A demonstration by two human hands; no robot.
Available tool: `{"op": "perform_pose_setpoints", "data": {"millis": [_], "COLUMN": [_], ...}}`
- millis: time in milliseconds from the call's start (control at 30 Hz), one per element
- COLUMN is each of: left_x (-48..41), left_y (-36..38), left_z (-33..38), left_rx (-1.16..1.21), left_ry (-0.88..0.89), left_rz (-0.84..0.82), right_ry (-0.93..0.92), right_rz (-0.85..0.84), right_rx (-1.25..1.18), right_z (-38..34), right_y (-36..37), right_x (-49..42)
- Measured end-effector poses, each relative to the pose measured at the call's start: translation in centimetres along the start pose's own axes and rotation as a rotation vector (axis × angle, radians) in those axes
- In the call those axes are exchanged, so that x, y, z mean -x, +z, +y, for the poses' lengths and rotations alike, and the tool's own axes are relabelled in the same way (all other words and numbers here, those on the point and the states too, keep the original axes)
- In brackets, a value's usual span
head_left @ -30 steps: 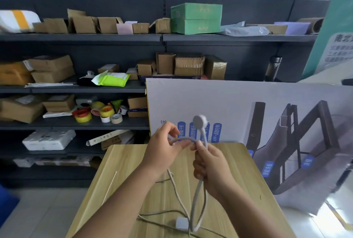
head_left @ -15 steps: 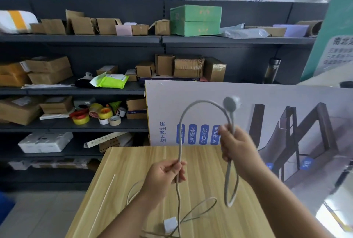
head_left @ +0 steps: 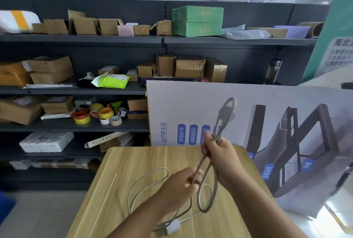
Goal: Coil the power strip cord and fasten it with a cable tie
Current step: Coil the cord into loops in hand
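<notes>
Head view: right hand raised above the table, clenched round gathered loops of grey cord, probably to let them hang even. Left hand pinches the next length, feeding it. Slack lies on the table; cable tie alongside, untouched. Shelf boxes: contents not visible.

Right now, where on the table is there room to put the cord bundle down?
The far left part of the wooden table is bare, between its back edge and the loose cord loop. The thin cable tie borders its left. It is crowded nearer, where cord and white plug lie under both hands.
</notes>
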State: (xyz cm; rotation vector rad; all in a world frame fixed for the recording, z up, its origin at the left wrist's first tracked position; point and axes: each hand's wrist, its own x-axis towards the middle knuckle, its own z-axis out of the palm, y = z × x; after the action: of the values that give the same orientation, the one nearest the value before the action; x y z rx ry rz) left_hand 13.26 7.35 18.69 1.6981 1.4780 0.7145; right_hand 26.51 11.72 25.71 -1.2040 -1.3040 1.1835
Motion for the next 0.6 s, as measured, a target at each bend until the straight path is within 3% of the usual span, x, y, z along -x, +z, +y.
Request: {"op": "perform_pose_setpoints", "data": {"millis": [167, 233, 400, 500, 600], "left_x": [0.5, 0.7, 1.6, 1.3, 0.5], "left_y": [1.5, 1.5, -2.2, -5.2, -6.7], "left_z": [-5.8, -6.7, -5.8, -3.4, -0.1], "left_rx": [0.057, 0.103, 0.156, -0.057, -0.238], "left_ry": [-0.152, -0.129, -0.037, 0.193, 0.345], "left_rz": [-0.190, -0.186, 0.171, 0.196, 0.200], "right_ry": [-0.015, -0.072, -0.175, -0.145, -0.104], "right_rz": [-0.169, -0.139, 0.060, 0.059, -0.066], "right_rx": [-0.469, -0.465, -0.029, 0.322, 0.534], "right_z": [-4.7, -5.8, -4.5, -2.4, -0.9], "right_y": [-1.6, -2.6, -6.6, -7.0, -5.0], "right_x": [1.0, 1.0, -0.8, -1.3, -0.2]}}
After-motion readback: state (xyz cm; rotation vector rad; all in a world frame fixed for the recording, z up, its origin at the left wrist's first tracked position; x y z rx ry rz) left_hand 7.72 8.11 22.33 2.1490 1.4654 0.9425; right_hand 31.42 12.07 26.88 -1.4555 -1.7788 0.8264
